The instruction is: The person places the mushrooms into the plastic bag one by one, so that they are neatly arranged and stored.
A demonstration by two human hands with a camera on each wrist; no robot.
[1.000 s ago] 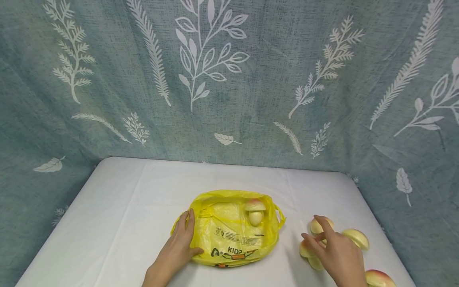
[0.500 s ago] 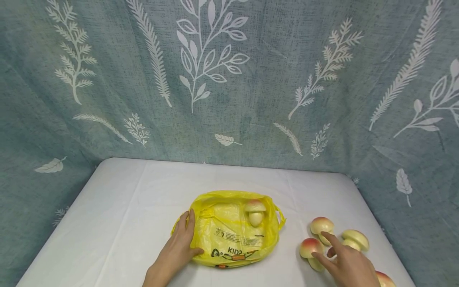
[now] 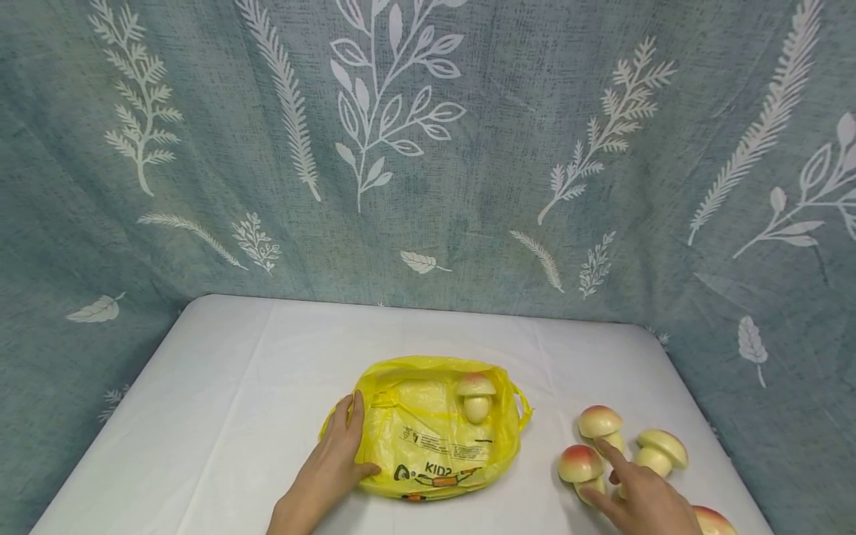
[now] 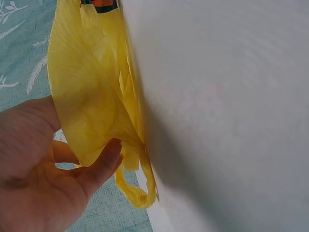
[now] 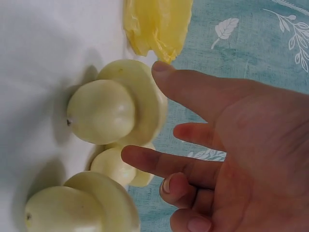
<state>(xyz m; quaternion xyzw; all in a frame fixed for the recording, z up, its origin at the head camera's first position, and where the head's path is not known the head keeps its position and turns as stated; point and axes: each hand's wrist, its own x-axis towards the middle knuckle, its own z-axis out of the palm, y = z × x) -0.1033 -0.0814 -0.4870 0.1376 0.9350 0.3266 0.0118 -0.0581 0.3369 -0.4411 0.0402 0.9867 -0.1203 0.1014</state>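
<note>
A yellow plastic bag (image 3: 428, 435) lies with its mouth spread wide and one toy mushroom (image 3: 475, 394) inside, at the far right corner. My left hand (image 3: 328, 457) holds the bag's left rim, fingers and thumb on either side of the plastic (image 4: 87, 92). Over on the right, my right hand (image 3: 649, 498) hovers among several toy mushrooms with red and cream caps. Its thumb and forefinger are spread around the nearest mushroom (image 3: 580, 467), whose pale stem (image 5: 101, 111) faces the wrist camera. No mushroom is in its grasp.
Another mushroom (image 3: 600, 423) stands just behind, one more (image 3: 660, 449) to its right, and a further one (image 3: 712, 521) is partly hidden near the front edge. A white cloth covers the table (image 3: 167, 416). Behind it hangs a green leaf-patterned curtain (image 3: 428, 148).
My right hand has pulled back right and downward, then eased slightly left toward the nearest mushroom, its fingers uncovering the mushrooms. My left hand and the bag have stayed put.
</note>
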